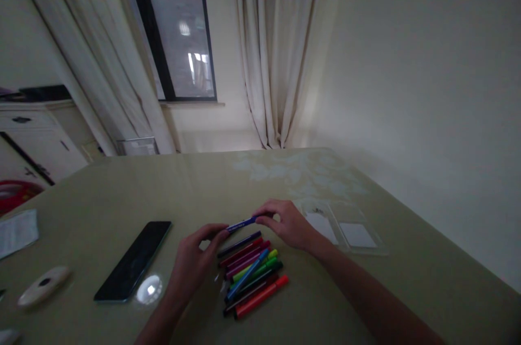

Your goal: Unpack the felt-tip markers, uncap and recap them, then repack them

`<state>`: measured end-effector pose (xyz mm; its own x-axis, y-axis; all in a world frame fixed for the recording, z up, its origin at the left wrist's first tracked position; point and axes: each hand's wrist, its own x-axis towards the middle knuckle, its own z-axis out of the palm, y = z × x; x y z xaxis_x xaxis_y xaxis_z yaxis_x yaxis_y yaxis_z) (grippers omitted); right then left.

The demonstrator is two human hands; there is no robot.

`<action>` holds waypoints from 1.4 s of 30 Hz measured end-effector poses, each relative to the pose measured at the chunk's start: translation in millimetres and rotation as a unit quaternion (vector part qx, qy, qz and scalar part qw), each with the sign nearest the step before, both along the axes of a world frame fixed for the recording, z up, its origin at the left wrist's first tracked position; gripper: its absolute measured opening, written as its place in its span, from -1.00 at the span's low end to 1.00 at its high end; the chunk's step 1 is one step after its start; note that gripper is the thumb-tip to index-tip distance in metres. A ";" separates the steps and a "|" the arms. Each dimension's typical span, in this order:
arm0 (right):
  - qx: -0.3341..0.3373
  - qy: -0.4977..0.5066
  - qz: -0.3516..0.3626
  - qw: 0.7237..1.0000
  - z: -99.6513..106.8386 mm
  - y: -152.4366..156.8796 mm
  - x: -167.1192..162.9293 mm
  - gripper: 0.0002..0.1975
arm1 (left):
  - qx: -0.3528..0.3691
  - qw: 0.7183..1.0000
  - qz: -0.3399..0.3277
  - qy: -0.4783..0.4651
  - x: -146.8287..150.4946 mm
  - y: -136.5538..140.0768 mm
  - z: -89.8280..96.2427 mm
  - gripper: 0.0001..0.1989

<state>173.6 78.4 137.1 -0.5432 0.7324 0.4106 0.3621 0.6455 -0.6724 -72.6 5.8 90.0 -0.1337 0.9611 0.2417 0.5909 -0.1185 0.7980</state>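
A dark blue marker pen (241, 224) is held up between my two hands, just beyond a group of markers. My left hand (197, 251) pinches its left end between thumb and fingers. At the other end, my right hand (285, 221) grips it the same way. Below lie several coloured markers side by side: a red-orange marker (262, 296) is nearest me, and a light blue marker (247, 275) lies slantwise across green and dark ones. A dark purple marker (239, 244) lies at the far side of the group.
To the right rests an open clear plastic case (344, 225) with white inserts. On the left are a black phone (134, 261), a white oval object (44, 286) and a paper sheet (18, 232). The table (195, 182) reaches toward the curtains (271, 52) and the right wall.
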 end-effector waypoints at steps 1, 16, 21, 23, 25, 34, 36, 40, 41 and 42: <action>0.017 -0.006 -0.010 1.000 5.2 0.2 1.7 -0.84 | -0.002 1.000 0.005 0.007 -0.9 1.3 -1.5 -0.63; 0.023 -0.175 -0.365 0.914 -45.7 8.5 144.3 -0.73 | -0.024 0.984 0.004 0.174 -15.1 16.3 -34.2 -0.54; 0.000 -0.204 -0.388 0.899 -64.7 11.0 157.8 -0.70 | -0.038 0.974 -0.073 0.210 9.6 5.6 -32.5 -0.41; -0.013 -0.213 -0.383 0.899 -68.4 13.0 159.3 -0.71 | -0.042 0.969 -0.096 0.224 17.9 -1.8 -28.2 -0.37; -0.021 -0.218 -0.370 0.903 -71.3 14.4 158.9 -0.73 | -0.046 0.960 -0.110 0.252 24.6 -9.4 -24.6 -0.27; -0.034 -0.189 -0.267 0.944 -68.3 6.1 131.9 -0.77 | -0.031 0.931 -0.171 0.321 43.3 -23.8 -41.3 -0.07; -0.035 -0.180 -0.238 0.954 -66.9 1.2 120.7 -0.77 | -0.031 0.928 -0.174 0.326 41.9 -21.4 -42.6 -0.18; -0.033 -0.163 -0.205 0.965 -66.8 -9.2 96.8 -0.76 | -0.016 0.931 -0.160 0.328 31.4 -13.9 -40.6 -0.26; -0.033 -0.157 -0.202 0.966 -67.3 -11.7 91.3 -0.75 | -0.017 0.932 -0.153 0.327 27.7 -12.0 -40.0 -0.26; -0.036 -0.151 -0.200 0.967 -67.9 -14.0 86.5 -0.74 | -0.022 0.933 -0.148 0.326 23.8 -10.2 -39.5 -0.26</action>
